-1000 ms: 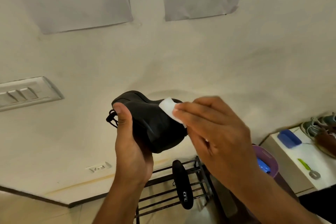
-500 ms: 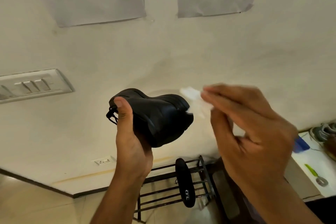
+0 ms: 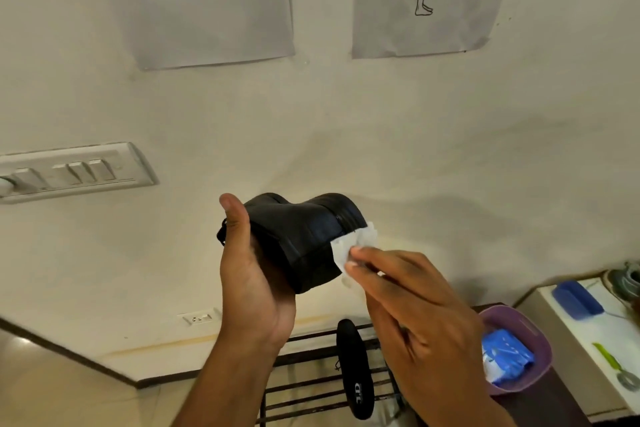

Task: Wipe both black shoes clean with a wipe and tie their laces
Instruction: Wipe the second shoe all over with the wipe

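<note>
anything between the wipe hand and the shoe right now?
Nothing visible. The right hand pinches the white wipe in its fingers, and the wipe lies right at the sole edge of the black shoe, which the left hand holds up. Only the wipe itself sits between fingers and shoe.

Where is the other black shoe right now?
In the head view, the second black shoe rests on the dark metal rack low at centre, below the raised shoe, left of the purple basket.
</note>
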